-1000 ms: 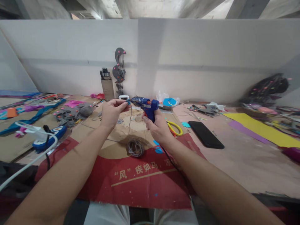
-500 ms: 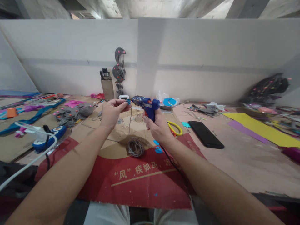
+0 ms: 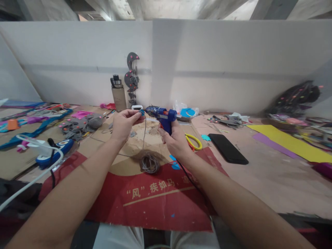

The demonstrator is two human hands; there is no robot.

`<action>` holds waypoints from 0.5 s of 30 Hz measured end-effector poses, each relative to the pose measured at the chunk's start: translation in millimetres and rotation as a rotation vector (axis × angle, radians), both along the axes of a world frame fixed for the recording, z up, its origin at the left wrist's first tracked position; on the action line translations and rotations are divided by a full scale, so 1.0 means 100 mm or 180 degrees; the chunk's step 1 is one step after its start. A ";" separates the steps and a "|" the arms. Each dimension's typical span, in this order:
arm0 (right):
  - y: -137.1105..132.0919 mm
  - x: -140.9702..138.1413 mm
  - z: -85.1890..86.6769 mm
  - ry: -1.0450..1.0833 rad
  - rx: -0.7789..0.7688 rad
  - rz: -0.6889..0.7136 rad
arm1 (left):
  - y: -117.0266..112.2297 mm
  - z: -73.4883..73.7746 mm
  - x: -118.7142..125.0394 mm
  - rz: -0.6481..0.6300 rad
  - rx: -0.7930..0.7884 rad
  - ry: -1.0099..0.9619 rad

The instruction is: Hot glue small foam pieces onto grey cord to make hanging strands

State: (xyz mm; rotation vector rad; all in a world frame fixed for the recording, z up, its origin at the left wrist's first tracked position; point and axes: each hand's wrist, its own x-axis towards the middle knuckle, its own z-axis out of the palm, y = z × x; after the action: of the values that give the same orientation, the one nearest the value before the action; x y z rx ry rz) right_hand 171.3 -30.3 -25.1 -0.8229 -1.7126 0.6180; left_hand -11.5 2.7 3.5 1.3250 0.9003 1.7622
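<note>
My right hand (image 3: 174,135) is wrapped round the handle of a blue hot glue gun (image 3: 165,118), whose nozzle points left. Between thumb and fingers, my left hand (image 3: 126,122) pinches a small blue piece (image 3: 141,112) right at the nozzle; whether the two touch I cannot tell. A thin grey cord (image 3: 144,133) hangs down from the pinched piece. Below, a coil of the same cord (image 3: 149,163) lies on the red and tan cardboard (image 3: 166,207). Small blue scraps (image 3: 175,166) rest beside my right wrist.
Yellow-handled scissors (image 3: 194,141) and a black phone (image 3: 228,148) lie to the right. At the back stands a bottle (image 3: 119,97). On the left are a blue power strip (image 3: 55,154) with cables and grey decorated pieces (image 3: 80,126). Yellow paper (image 3: 290,141) lies far right.
</note>
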 end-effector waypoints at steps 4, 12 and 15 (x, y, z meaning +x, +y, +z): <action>0.00 0.00 0.01 0.0071 0.0055 -0.0087 | -0.01 0.01 0.00 0.0016 -0.0050 -0.0003; 0.00 -0.01 0.01 0.0071 0.0067 -0.0111 | 0.00 0.00 0.00 -0.0040 0.0011 -0.0071; 0.00 -0.01 0.01 0.0089 0.0068 -0.0135 | 0.00 0.00 -0.01 -0.0065 0.0007 -0.0072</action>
State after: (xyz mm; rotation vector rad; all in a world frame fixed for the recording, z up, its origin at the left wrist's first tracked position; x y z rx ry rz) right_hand 170.7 -30.5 -24.5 -0.8299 -1.6694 0.5791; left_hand -12.1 2.7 3.5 1.3087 0.8696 1.7595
